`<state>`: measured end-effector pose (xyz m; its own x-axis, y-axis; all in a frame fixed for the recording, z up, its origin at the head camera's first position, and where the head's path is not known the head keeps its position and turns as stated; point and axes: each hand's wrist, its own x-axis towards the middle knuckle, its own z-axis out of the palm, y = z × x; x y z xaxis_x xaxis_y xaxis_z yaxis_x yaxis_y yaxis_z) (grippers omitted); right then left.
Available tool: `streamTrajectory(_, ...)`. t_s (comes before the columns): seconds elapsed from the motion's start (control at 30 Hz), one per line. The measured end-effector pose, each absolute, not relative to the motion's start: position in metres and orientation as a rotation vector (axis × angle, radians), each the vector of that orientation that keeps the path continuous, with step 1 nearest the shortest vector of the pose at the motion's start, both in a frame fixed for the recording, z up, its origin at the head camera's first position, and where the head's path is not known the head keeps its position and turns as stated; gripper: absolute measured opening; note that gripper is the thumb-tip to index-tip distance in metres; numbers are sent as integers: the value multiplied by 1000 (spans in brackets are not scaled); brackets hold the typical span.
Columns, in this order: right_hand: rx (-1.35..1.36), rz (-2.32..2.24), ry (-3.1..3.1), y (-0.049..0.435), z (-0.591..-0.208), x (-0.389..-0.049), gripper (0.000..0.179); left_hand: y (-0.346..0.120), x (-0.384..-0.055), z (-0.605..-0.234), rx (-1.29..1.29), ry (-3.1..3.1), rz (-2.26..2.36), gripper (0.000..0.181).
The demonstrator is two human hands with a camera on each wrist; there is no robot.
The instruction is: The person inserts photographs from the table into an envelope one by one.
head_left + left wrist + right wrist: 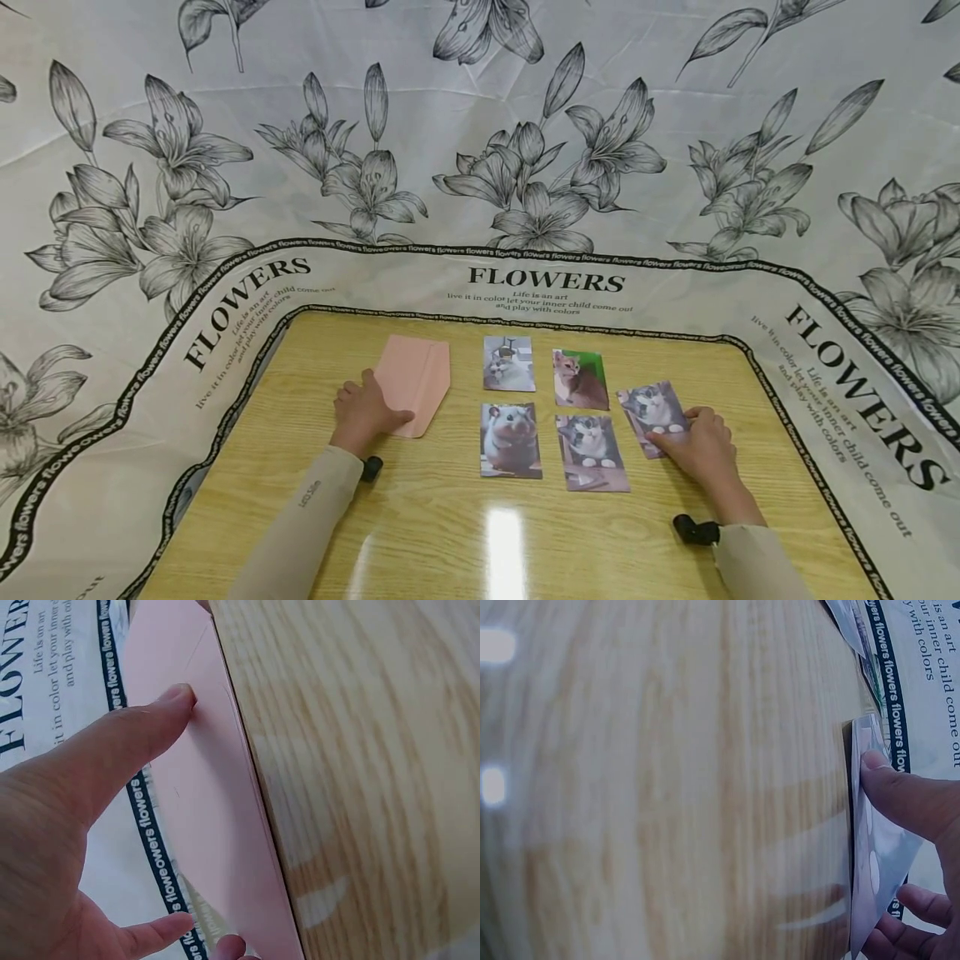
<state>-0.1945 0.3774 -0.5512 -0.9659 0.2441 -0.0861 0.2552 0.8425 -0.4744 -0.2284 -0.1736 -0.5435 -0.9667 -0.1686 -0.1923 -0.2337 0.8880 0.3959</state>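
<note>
A pink envelope (423,379) lies at the left, its pointed flap toward the right. My left hand (367,408) rests at its near left side, thumb straight on the paper and the other fingers spread by the edge. The left wrist view shows that thumb on the envelope (202,772). At the right, my right hand (701,446) holds a tilted cat photo card (654,408) by its right side, thumb on the picture and fingers at the edge. From the right wrist, this card (874,847) appears edge-on, partly covered by the hand.
Between the hands lie photo cards in two rows: a white cat card (510,375), a brown kitten card (577,383), a hamster card (510,442) and another cat card (596,458). A floral cloth (540,287) rises around the wooden table (420,533).
</note>
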Motion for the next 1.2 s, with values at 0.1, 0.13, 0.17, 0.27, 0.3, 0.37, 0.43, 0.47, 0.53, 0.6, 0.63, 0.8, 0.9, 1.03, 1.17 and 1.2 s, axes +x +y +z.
streamTrajectory(0.1, 414, -772, 2995, 378, -551, -195, 94, -174, -228, -541, -315, 2892, 645, 123)
streamTrajectory(0.13, 416, -769, 2994, 378, -551, -196, 94, -174, -228, -541, -315, 2893, 645, 123)
streamTrajectory(0.17, 418, -767, 2994, 378, -552, -196, 94, -174, -227, -540, -315, 2892, 641, 121)
streamTrajectory(0.27, 423, -764, 2994, 378, -553, -197, 95, -174, -227, -540, -310, 2893, 630, 118)
streamTrajectory(0.3, 425, -765, 2993, 378, -553, -197, 95, -174, -227, -540, -309, 2892, 629, 117)
streamTrajectory(0.37, 428, -769, 2993, 378, -553, -197, 95, -175, -228, -541, -304, 2888, 630, 115)
streamTrajectory(0.43, 428, -771, 2993, 379, -553, -197, 95, -175, -229, -542, -304, 2882, 638, 116)
streamTrajectory(0.47, 427, -774, 2993, 379, -553, -197, 95, -176, -230, -544, -306, 2879, 641, 117)
streamTrajectory(0.53, 424, -775, 2991, 379, -554, -197, 95, -177, -233, -546, -319, 2867, 648, 120)
streamTrajectory(0.6, 421, -778, 2987, 380, -554, -197, 96, -178, -234, -547, -337, 2855, 651, 123)
streamTrajectory(0.63, 420, -779, 2986, 380, -554, -197, 96, -178, -235, -548, -344, 2849, 656, 124)
streamTrajectory(0.8, 411, -774, 2992, 381, -554, -196, 96, -180, -236, -547, -343, 2849, 670, 123)
streamTrajectory(0.9, 414, -768, 3000, 381, -555, -195, 95, -180, -235, -545, -325, 2857, 677, 121)
streamTrajectory(1.03, 424, -768, 3002, 380, -555, -195, 96, -180, -232, -544, -322, 2860, 700, 117)
streamTrajectory(1.17, 433, -784, 3003, 379, -554, -194, 96, -179, -229, -543, -332, 2852, 716, 112)
streamTrajectory(1.2, 434, -788, 3005, 379, -554, -194, 96, -179, -229, -542, -335, 2849, 722, 110)
